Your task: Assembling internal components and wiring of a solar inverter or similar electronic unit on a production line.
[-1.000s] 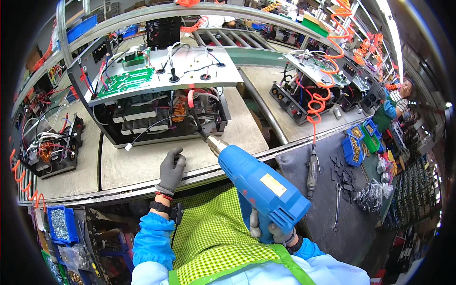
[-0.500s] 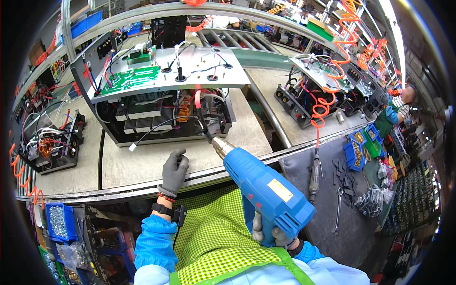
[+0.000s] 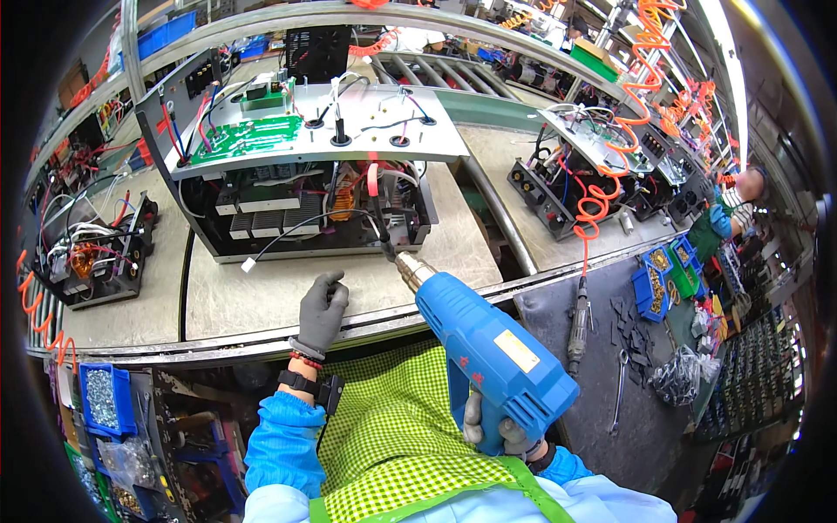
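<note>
My right hand [image 3: 506, 433], in a grey glove, is wrapped around the handle of a blue heat gun [image 3: 493, 349]. Its metal nozzle points up and left, right at the black-sleeved end of a thick cable [image 3: 386, 247] hanging from an open power unit [image 3: 323, 209]. A red sleeve [image 3: 373, 180] sits higher on that cable. My left hand [image 3: 323, 312], also gloved, hovers at the bench's front edge with fingers loosely curled, thumb apart and nothing visible in it. Nearby, a thin black lead with a white connector [image 3: 248, 264] reaches out of the unit.
More open units stand at left [image 3: 96, 253] and right [image 3: 602, 174]. A pneumatic screwdriver [image 3: 578, 327] hangs from an orange coiled hose, near a wrench [image 3: 619, 392] on the dark side table. Blue bins [image 3: 649, 292] hold small parts. Another person [image 3: 728, 213] is at far right.
The view has shifted slightly. The heat gun stays aimed at the cable end, and my left hand keeps about the same place and pose.
</note>
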Motion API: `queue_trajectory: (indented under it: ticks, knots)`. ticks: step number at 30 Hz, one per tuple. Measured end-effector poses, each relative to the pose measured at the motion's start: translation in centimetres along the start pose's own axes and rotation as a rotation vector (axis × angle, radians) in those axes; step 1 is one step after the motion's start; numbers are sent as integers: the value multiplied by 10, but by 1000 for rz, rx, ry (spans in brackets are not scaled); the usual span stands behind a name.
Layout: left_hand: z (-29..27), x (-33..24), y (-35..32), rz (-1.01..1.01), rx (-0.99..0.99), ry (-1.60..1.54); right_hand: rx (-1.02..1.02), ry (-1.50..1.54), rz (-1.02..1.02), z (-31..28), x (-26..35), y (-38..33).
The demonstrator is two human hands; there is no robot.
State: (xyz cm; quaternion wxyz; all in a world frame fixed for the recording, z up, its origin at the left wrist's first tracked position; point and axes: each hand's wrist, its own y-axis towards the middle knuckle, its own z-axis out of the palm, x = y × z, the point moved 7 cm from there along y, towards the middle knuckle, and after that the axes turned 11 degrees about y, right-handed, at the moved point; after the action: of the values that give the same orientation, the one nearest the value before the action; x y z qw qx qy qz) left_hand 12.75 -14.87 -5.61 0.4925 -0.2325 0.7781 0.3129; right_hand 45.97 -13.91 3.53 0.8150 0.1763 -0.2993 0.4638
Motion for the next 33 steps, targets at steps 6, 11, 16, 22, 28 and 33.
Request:
queue_trajectory:
  ticks: [6,11,16,22,28,33]
  knots:
    - [1,4,0,2,1,-37,78,-8,-29,-3,-1,3]
    - [2,4,1,51,5,-18,69,27,16,-2,-4,1]
    - [1,5,1,63,6,6,-158,-40,44,-10,-5,-3]
    - [1,3,0,75,-5,-37,-150,-23,48,-11,-5,-2]
    - [-1,4,-1,27,-7,-30,-110,30,46,-16,-9,-1]
    - [-1,5,-1,12,-12,-36,-44,39,26,-14,-10,0]
